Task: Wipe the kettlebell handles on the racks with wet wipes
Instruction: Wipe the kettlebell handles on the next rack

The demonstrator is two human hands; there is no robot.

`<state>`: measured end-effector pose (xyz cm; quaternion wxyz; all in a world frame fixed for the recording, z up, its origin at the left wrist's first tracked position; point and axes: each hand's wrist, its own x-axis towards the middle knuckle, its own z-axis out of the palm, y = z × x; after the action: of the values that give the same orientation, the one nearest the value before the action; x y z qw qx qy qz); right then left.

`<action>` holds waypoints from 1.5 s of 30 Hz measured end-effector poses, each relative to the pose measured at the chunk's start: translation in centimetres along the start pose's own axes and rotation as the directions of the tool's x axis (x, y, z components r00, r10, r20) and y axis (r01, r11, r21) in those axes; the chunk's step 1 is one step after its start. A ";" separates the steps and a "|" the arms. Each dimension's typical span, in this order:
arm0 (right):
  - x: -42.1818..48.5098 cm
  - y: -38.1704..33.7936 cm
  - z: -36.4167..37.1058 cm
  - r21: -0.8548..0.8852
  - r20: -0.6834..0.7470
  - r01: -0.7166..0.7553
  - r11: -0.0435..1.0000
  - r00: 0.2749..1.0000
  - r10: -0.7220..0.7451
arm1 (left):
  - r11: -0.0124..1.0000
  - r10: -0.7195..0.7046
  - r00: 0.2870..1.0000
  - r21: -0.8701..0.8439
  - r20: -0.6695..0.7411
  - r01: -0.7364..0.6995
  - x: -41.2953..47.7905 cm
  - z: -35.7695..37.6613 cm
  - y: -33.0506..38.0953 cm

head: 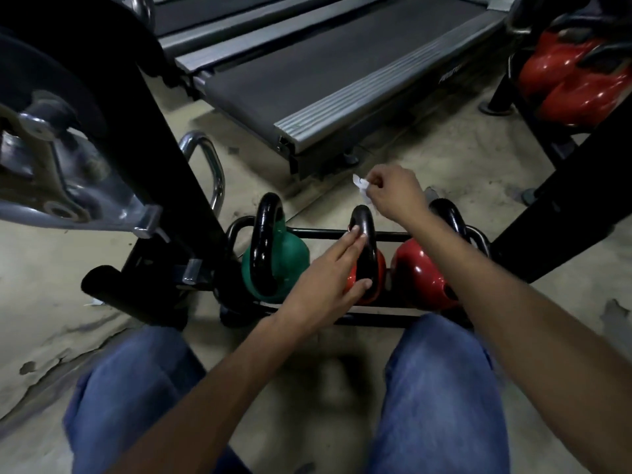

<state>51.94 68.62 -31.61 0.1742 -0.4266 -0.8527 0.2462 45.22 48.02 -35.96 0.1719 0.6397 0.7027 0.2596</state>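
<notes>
- Right now I am looking down at a low black rack [318, 232] on the concrete floor, carrying three kettlebells in a row.
- My left hand [325, 285] is lying with fingers pressed together and straight along the near side of the middle kettlebell handle [364, 241], thumb touching the red bell below; it is not gripping anything.
- My right hand [398, 193] is hovering just beyond that handle, pinching a small white wet wipe [362, 188] between thumb and fingertips.
- Left of it the green kettlebell [284, 265] is standing upright; right of it the red kettlebell [419, 275] is sitting partly behind my right forearm.
- Far behind, a treadmill deck [325, 73] is stretching away, and my jeans-covered knees [441, 388] are framing the near edge.
</notes>
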 end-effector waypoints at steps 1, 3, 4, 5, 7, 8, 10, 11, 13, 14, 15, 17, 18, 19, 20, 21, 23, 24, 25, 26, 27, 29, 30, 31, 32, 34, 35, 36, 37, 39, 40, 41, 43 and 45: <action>1.0 0.4 0.2 -0.073 0.121 -0.023 0.997 0.992 0.031 | 0.999 -0.018 1.000 0.028 0.012 0.018 0.5 0.6 0.3; 2.5 0.4 0.9 -0.163 0.344 -0.059 0.985 0.932 0.112 | 0.994 -0.055 0.998 0.096 0.015 0.054 1.0 1.6 0.8; 3.1 0.1 1.3 -0.185 0.418 -0.062 0.981 0.898 0.136 | 0.989 -0.072 0.997 0.127 0.012 0.070 1.1 2.0 1.0; 3.7 -0.2 1.8 -0.232 0.473 -0.029 0.972 0.870 0.139 | 0.984 -0.085 0.996 0.155 0.009 0.083 1.2 2.2 1.1; 4.8 -1.1 2.8 -0.328 0.551 0.102 0.939 0.828 0.102 | 0.972 -0.117 0.993 0.204 0.004 0.113 1.3 2.4 1.5; 4.9 -1.7 3.1 -0.345 0.577 0.164 0.924 0.814 0.071 | 0.966 -0.138 0.990 0.223 0.007 0.133 1.4 2.3 1.8; 4.4 -3.0 3.3 -0.380 0.643 0.314 0.870 0.766 0.004 | 0.954 -0.180 0.983 0.248 0.019 0.170 1.5 2.2 2.5; 4.0 -3.4 3.3 -0.396 0.677 0.384 0.834 0.736 -0.017 | 0.950 -0.194 0.981 0.256 0.027 0.180 1.6 2.1 2.8; 4.1 -3.7 3.8 -0.443 0.696 0.443 0.780 0.718 -0.012 | 0.945 -0.218 0.975 0.258 0.038 0.201 1.6 1.9 3.3; 4.1 -3.9 3.7 -0.467 0.692 0.454 0.759 0.722 -0.006 | 0.944 -0.225 0.974 0.257 0.035 0.209 1.6 1.9 3.5; 4.2 -3.9 3.6 -0.483 0.682 0.457 0.747 0.732 -0.007 | 0.942 -0.227 0.973 0.259 0.030 0.212 1.6 1.8 3.6; 4.2 -4.1 3.0 -0.485 0.640 0.409 0.773 0.768 -0.005 | 0.938 -0.231 0.973 0.274 0.029 0.214 1.7 1.7 4.0; 4.3 -4.0 2.6 -0.489 0.628 0.366 0.791 0.778 0.028 | 0.934 -0.234 0.972 0.285 0.033 0.216 1.7 1.6 4.1; 4.3 -3.8 2.2 -0.485 0.616 0.313 0.816 0.785 0.066 | 0.930 -0.239 0.970 0.297 0.038 0.217 1.6 1.6 4.3; 4.4 -3.2 2.0 -0.472 0.605 0.250 0.846 0.789 0.105 | 0.927 -0.239 0.970 0.307 0.042 0.215 1.6 1.5 4.4; 4.7 -2.3 2.0 -0.429 0.588 0.156 0.890 0.796 0.144 | 0.926 -0.231 0.972 0.315 0.042 0.207 1.8 1.4 4.2; 4.5 -0.7 2.0 -0.223 0.534 -0.152 0.963 0.807 0.251 | 0.927 -0.234 0.971 0.313 0.052 0.206 1.9 1.3 3.9; 4.0 0.1 2.2 -0.110 0.496 -0.288 0.951 0.813 0.304 | 0.928 -0.245 0.968 0.305 0.063 0.215 1.8 1.2 4.0; 3.5 1.0 2.6 0.000 0.438 -0.399 0.917 0.824 0.359 | 0.929 -0.245 0.967 0.303 0.068 0.214 1.9 1.2 3.9; 2.7 1.7 2.9 0.108 0.371 -0.479 0.871 0.833 0.411 | 0.929 -0.240 0.967 0.309 0.079 0.206 2.0 1.1 3.9; 1.7 2.4 3.4 0.237 0.306 -0.534 0.812 0.834 0.459 | 0.931 -0.235 0.968 0.305 0.086 0.199 1.9 1.1 3.8; -0.3 3.4 4.9 0.510 0.228 -0.601 0.615 0.784 0.578 | 0.937 -0.234 0.968 0.288 0.091 0.200 1.7 1.0 3.6; -1.2 3.8 5.7 0.614 0.244 -0.621 0.487 0.736 0.631 | 0.937 -0.232 0.969 0.288 0.087 0.199 1.7 1.0 3.5; -1.8 4.0 6.5 0.696 0.276 -0.624 0.356 0.690 0.669 | 0.934 -0.226 0.971 0.300 0.082 0.193 1.7 1.0 3.5; -2.4 3.7 7.0 0.756 0.339 -0.617 0.219 0.655 0.675 | 0.932 -0.217 0.973 0.313 0.081 0.182 1.8 0.9 3.5; -2.8 3.5 7.9 0.800 0.477 -0.600 0.010 0.646 0.595 | 0.934 -0.204 0.976 0.314 0.080 0.169 1.7 0.9 3.3; -2.8 3.8 8.1 0.792 0.533 -0.609 -0.051 0.648 0.544 | 0.936 -0.196 0.977 0.313 0.079 0.163 1.7 1.0 3.2; -2.9 3.6 7.7 0.773 0.590 -0.623 -0.117 0.640 0.492 | 0.938 -0.187 0.979 0.311 0.075 0.155 1.7 1.0 3.1; -3.3 3.3 7.1 0.764 0.626 -0.618 -0.187 0.640 0.446 | 0.941 -0.175 0.982 0.306 0.070 0.146 1.8 1.1 2.9; -3.3 3.1 6.4 0.762 0.647 -0.578 -0.291 0.658 0.386 | 0.946 -0.155 0.986 0.295 0.057 0.132 1.8 1.1 2.6; -3.6 2.9 6.0 0.772 0.636 -0.558 -0.304 0.676 0.373 | 0.949 -0.145 0.988 0.290 0.052 0.124 1.8 1.2 2.4; -3.9 2.7 5.9 0.791 0.612 -0.533 -0.300 0.693 0.382 | 0.954 -0.132 0.990 0.278 0.044 0.115 1.8 1.3 2.1; -4.6 2.1 6.4 0.877 0.459 -0.463 -0.129 0.728 0.509 | 0.970 -0.097 0.995 0.225 0.018 0.090 1.5 1.5 1.3; -4.8 1.6 6.4 0.890 0.215 -0.408 0.204 0.770 0.601 | 0.987 -0.055 0.998 0.153 -0.013 0.056 1.1 1.7 0.5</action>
<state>52.46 63.78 -38.19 0.3598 -0.5361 -0.3693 0.6684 46.47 49.42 -36.94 0.1261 0.6301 0.7389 0.2025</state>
